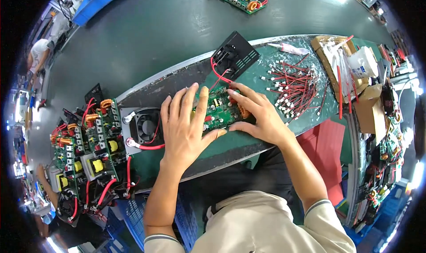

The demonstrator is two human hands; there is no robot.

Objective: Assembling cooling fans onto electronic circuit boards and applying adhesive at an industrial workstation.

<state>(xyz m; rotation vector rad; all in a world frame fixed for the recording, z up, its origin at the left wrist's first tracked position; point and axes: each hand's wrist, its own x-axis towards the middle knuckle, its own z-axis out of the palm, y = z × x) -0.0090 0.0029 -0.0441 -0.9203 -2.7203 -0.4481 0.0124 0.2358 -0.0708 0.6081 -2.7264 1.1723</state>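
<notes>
A green circuit board [218, 114] with orange coils lies on the bench between my hands. My left hand [184, 126] covers its left part, fingers long over the far side and thumb at the near edge. Across the right end, my right hand [265, 117] grips the board between curled fingers and thumb. Red wires run from the board to a black slotted end panel [237, 53] with a fan, just beyond it. Left of my left hand stands a metal end panel with a black fan [145, 126] and a thick red cable [153, 147]. My palm hides where that cable ends.
Several assembled boards [91, 146] stand at the left. At the right lie a pile of red-black connector leads [295, 89], a tube [288, 48], a cardboard box [326, 53] and a white tub [364, 63]. Another board [242, 3] sits on the far surface; a blue tray [95, 7] is far left.
</notes>
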